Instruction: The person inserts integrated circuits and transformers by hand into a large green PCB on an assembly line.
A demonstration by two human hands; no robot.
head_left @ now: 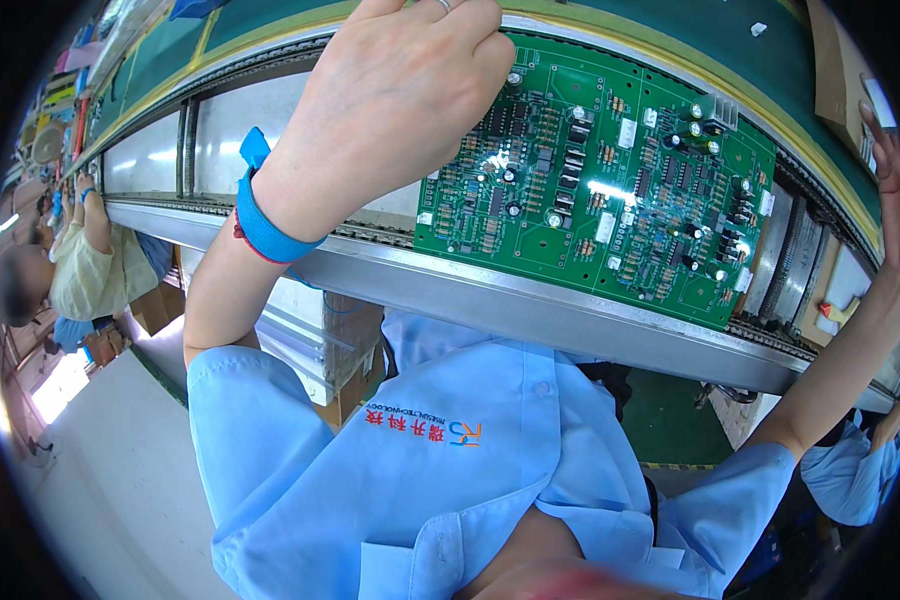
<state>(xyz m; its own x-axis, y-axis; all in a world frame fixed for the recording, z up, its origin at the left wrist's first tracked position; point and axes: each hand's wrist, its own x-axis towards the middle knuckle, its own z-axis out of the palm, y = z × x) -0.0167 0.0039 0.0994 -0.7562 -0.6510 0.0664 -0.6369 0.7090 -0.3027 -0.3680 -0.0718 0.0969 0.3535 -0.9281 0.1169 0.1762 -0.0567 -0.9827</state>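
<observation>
A large green circuit board [595, 275], filled with small components and white connectors, lies across the metal rails in front of me. Over its far left corner is my left hand [410, 95], back upward, with a ring on one finger and a blue wrist strap [270, 225] on the wrist. Its fingertips are cut off by the upper edge, so whether it holds anything is hidden. At the far right my right hand [895, 180] reaches beside a cardboard box [842, 75], fingers stretched out; a white piece [878, 103] shows close to them.
The conveyor's near metal rail [530, 315] runs between my body and the board. Behind the board lies a green belt [670, 30] with a yellow edge. Another person [100, 270] works at the left, and a blue-sleeved person [855, 465] is at the right. A white surface [120, 470] stands lower left.
</observation>
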